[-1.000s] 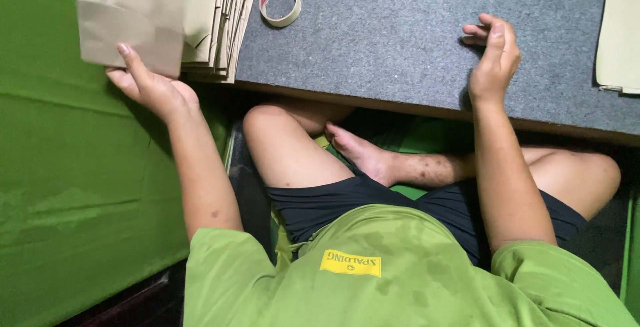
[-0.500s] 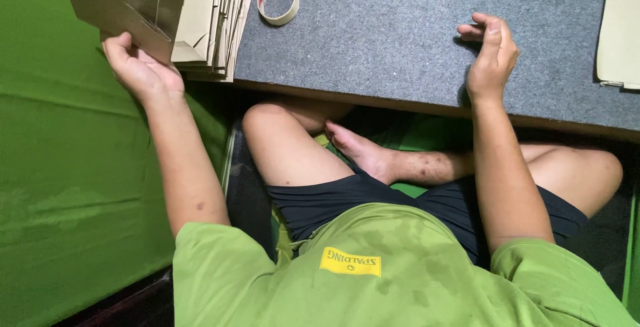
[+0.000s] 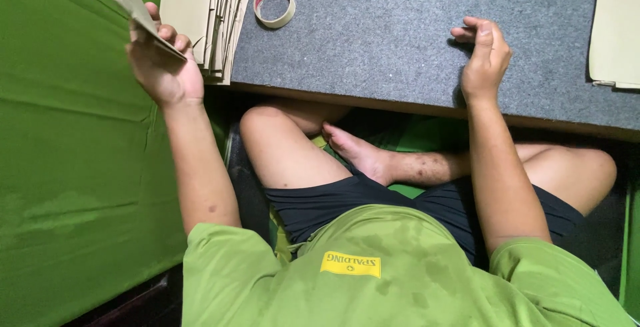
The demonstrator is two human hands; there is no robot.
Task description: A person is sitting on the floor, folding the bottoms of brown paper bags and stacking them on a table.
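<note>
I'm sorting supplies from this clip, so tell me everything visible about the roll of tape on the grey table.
The roll of tape is a pale beige ring with a reddish inner core, seemingly paper or masking tape. It lies flat on the grey felt-like table, hole upward, near the far left corner. It sits just right of the stack of tan envelopes, close to them; contact is unclear. Neither hand touches it.

The left hand [image 3: 162, 67] is gripping a matt brown paper envelope [image 3: 127, 0]; the right hand [image 3: 485, 60] is resting on rough grey felt-like table covering [image 3: 387, 34], beside smooth green cloth [image 3: 67, 167]
</note>
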